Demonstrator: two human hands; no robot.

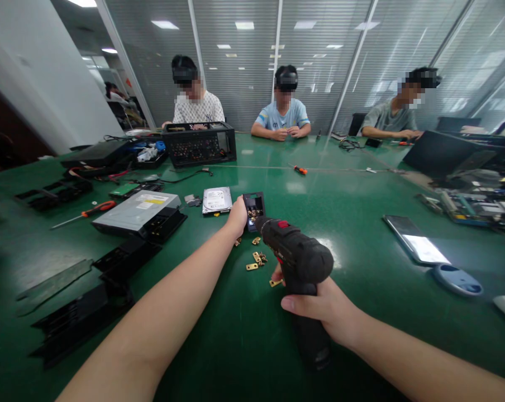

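My right hand (325, 312) is wrapped round the grip of a black cordless drill (298, 251) with red accents. The drill points forward, its tip at a small black plastic holder (258, 201). With fingers closed, my left hand (237, 216) grips that holder by its left side. Small brass-coloured bits show inside it; whether the drill tip touches one I cannot tell. On the green table in front of the holder lie several brass plates (252, 267) and a few small screws (262, 258). One more brass plate (275, 283) lies beside my right fingers.
Left of the holder lie a hard drive (217, 200), an optical drive (137, 209), an orange-handled screwdriver (99, 208) and black plastic brackets (82, 318). A computer case (200, 146) stands farther back. To the right are a phone (415, 240) and a mouse (457, 279). Three people sit opposite.
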